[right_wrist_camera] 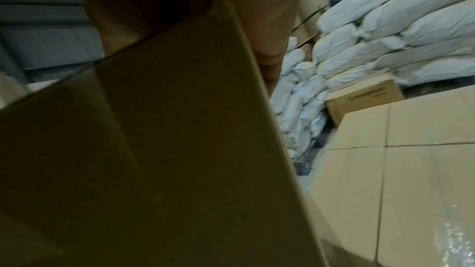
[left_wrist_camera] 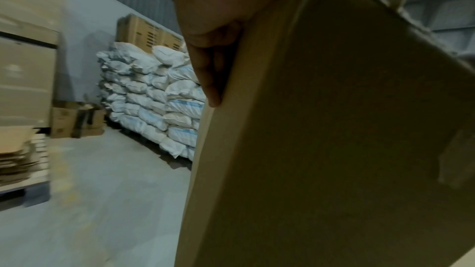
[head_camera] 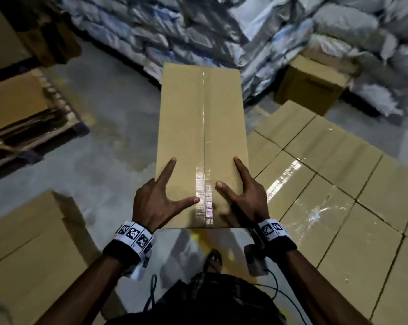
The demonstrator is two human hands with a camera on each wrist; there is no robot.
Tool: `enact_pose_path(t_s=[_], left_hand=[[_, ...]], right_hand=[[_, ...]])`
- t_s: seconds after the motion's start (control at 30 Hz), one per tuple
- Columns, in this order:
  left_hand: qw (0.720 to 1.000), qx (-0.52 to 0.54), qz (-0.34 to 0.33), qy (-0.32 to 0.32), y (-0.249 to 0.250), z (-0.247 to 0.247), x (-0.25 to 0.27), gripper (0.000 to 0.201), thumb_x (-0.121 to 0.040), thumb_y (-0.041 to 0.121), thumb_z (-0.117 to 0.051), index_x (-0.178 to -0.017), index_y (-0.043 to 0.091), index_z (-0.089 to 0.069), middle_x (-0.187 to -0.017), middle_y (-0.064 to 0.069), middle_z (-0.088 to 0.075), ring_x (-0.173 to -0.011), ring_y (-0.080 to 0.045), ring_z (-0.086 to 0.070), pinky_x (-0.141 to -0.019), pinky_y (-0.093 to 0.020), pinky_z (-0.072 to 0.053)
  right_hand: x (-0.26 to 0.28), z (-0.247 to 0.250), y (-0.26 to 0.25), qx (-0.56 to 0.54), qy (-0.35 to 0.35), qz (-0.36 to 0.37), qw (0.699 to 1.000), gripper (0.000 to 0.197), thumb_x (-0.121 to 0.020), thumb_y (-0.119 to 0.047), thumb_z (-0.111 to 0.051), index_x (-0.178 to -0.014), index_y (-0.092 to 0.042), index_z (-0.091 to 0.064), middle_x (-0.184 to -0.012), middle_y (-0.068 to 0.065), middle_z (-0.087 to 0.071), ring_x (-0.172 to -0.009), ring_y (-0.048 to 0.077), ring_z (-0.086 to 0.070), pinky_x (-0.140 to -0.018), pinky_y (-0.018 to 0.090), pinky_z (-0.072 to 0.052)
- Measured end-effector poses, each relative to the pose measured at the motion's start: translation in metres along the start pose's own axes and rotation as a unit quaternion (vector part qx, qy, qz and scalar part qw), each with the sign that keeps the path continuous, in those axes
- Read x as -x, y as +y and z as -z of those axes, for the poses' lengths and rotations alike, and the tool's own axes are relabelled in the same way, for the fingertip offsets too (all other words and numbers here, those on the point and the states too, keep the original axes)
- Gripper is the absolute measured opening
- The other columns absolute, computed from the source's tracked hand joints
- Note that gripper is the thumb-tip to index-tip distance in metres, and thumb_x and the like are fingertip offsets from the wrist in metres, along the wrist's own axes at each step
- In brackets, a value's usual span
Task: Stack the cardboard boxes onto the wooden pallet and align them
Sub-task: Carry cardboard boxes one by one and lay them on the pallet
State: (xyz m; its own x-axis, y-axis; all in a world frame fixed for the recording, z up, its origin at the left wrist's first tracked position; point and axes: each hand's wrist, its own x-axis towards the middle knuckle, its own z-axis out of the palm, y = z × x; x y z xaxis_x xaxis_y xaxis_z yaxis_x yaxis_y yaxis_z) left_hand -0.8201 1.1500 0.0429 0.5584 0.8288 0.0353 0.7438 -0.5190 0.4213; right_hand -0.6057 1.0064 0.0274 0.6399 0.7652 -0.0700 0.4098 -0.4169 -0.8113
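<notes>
A long taped cardboard box (head_camera: 203,127) is held in the air in front of me, its length pointing away. My left hand (head_camera: 158,200) grips its near left corner, thumb and forefinger spread on top and the other fingers (left_wrist_camera: 208,72) down the side of the box (left_wrist_camera: 334,129). My right hand (head_camera: 245,195) holds the near right corner the same way, its palm (right_wrist_camera: 270,27) against the side of the box (right_wrist_camera: 192,129). To the right lies a flat layer of stacked boxes (head_camera: 338,184) under shiny plastic wrap. No wooden pallet shows beneath them.
Piled white sacks (head_camera: 198,31) fill the back. A single carton (head_camera: 310,85) stands at back right. Flattened cardboard on a pallet (head_camera: 34,127) lies at left, and another box (head_camera: 29,249) at lower left. Grey concrete floor (head_camera: 109,141) runs between them.
</notes>
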Motion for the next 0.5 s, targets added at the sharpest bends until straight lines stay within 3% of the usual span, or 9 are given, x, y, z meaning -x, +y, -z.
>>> enact_pose_path(t_s=[0.13, 0.27, 0.37, 0.5], left_hand=[[0.998, -0.007, -0.050, -0.030, 0.013, -0.019, -0.072, 0.119, -0.061, 0.104, -0.051, -0.161, 0.051, -0.013, -0.102, -0.012, -0.073, -0.099, -0.033, -0.069, -0.081, -0.040, -0.057], [0.993, -0.008, -0.081, -0.081, 0.021, -0.034, -0.137, 0.118, -0.061, 0.104, -0.051, -0.160, 0.052, -0.011, -0.097, -0.013, -0.072, -0.098, -0.034, -0.068, -0.082, -0.039, -0.055], [0.986, 0.013, -0.104, -0.128, 0.017, -0.047, -0.182, 0.118, -0.060, 0.104, -0.052, -0.159, 0.055, -0.011, -0.094, -0.011, -0.070, -0.096, -0.033, -0.067, -0.081, -0.040, -0.053], [0.971, 0.008, -0.130, -0.200, 0.009, -0.066, -0.246, 0.120, -0.054, 0.106, -0.050, -0.156, 0.062, -0.005, -0.108, -0.009, -0.070, -0.106, -0.034, -0.065, -0.089, -0.042, -0.053]], right_hand=[[-0.047, 0.010, 0.013, 0.007, 0.034, -0.053, 0.998, 0.086, -0.076, -0.089, -0.056, -0.151, -0.064, -0.023, -0.138, -0.004, -0.065, -0.123, 0.025, -0.062, -0.106, 0.044, -0.049], [-0.089, 0.009, 0.023, 0.042, 0.067, -0.093, 0.992, 0.083, -0.081, -0.087, -0.052, -0.153, -0.059, -0.022, -0.129, -0.001, -0.069, -0.114, 0.029, -0.064, -0.092, 0.035, -0.048], [-0.110, -0.002, 0.030, 0.051, 0.088, -0.122, 0.987, 0.083, -0.083, -0.088, -0.048, -0.154, -0.057, -0.020, -0.116, 0.002, -0.071, -0.103, 0.031, -0.065, -0.087, 0.038, -0.049], [-0.142, -0.027, 0.031, 0.042, 0.128, -0.176, 0.975, 0.083, -0.085, -0.084, -0.053, -0.155, -0.057, -0.018, -0.118, 0.003, -0.070, -0.105, 0.031, -0.065, -0.088, 0.038, -0.051]])
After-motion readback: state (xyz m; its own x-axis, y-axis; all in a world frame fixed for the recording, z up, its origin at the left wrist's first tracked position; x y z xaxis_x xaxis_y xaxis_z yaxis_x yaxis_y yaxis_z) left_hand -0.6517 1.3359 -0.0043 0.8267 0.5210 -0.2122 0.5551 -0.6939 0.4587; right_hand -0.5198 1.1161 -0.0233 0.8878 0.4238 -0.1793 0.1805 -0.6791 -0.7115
